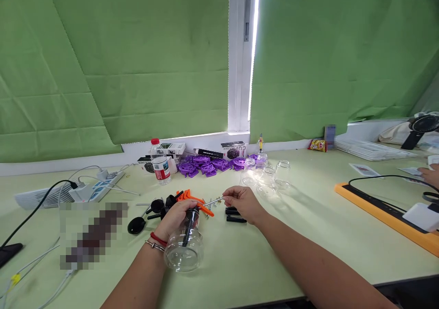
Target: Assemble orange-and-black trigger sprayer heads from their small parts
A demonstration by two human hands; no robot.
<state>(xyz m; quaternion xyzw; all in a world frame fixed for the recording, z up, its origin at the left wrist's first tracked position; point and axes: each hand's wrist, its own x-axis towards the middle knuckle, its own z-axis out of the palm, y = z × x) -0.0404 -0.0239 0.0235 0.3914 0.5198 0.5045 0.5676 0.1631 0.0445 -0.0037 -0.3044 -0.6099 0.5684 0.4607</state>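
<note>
One metal rod point(213, 201) is pinched in right fingers point(231, 192), slanting leftward toward the clear jar point(185, 249) clasped by left fingers point(186, 204).

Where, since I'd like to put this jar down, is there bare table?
Bare tabletop lies between the right forearm and orange power strip. Crowded: beyond the left hand, orange and black parts; farther back, purple plastic pieces and clear jars.

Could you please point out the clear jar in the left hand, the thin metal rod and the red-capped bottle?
Clear jar point(192, 245), head view: its side wall.
Thin metal rod point(214, 201), head view: middle of its shaft.
Red-capped bottle point(161, 165), head view: its label.
</note>
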